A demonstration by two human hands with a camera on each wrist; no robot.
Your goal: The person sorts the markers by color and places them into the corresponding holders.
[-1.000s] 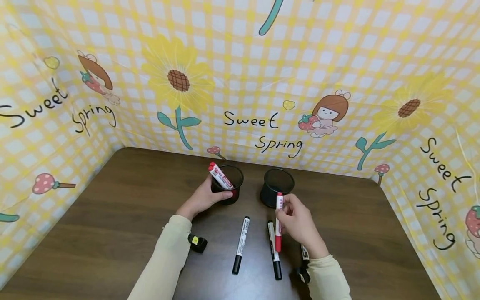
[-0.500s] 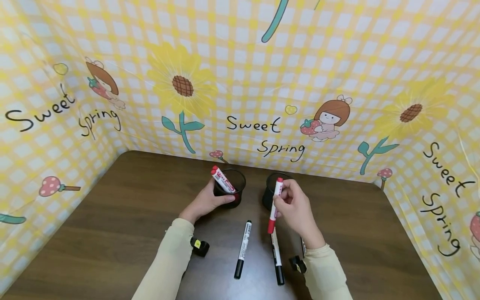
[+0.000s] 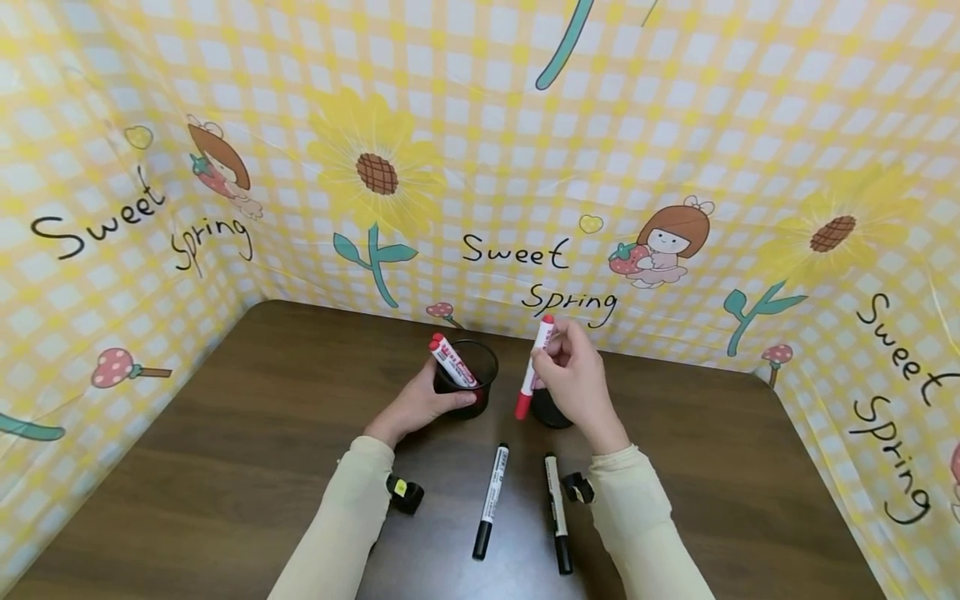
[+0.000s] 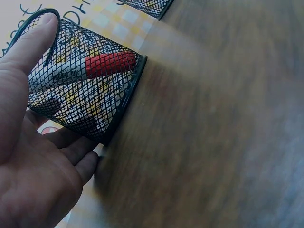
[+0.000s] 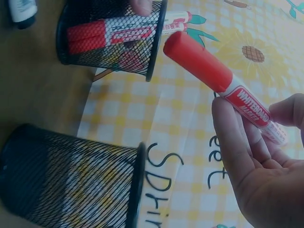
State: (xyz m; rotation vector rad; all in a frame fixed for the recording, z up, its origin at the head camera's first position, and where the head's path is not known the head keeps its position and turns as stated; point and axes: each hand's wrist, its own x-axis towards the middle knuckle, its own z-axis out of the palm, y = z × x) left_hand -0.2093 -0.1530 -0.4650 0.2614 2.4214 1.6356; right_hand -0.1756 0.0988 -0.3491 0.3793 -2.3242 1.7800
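Note:
In the head view my left hand [image 3: 422, 402] grips the left black mesh cup [image 3: 480, 400], thumb on the near side. Red-capped white markers [image 3: 452, 358] lean inside it, and the right wrist view shows two of them [image 5: 90, 37], red caps down. My right hand [image 3: 579, 375] pinches another red marker [image 3: 535, 367] between thumb and fingers, in the air with its red cap [image 5: 197, 61] pointing down and left. That marker is between the two cups, above their rims. Behind and below the right hand stands the right mesh cup [image 3: 551, 410], which looks empty in the right wrist view [image 5: 80, 175].
Two black-capped markers [image 3: 491, 500] [image 3: 558, 512] lie on the brown table [image 3: 187, 467] in front of the cups. A black wrist device [image 3: 406, 494] is at the left sleeve, another [image 3: 577, 487] at the right. A yellow checked cloth [image 3: 495, 150] stands behind and beside the table.
My right hand has lifted the red marker up, away and slightly left, from over the black-capped marker to above the right cup's left side. My left hand still grips its cup.

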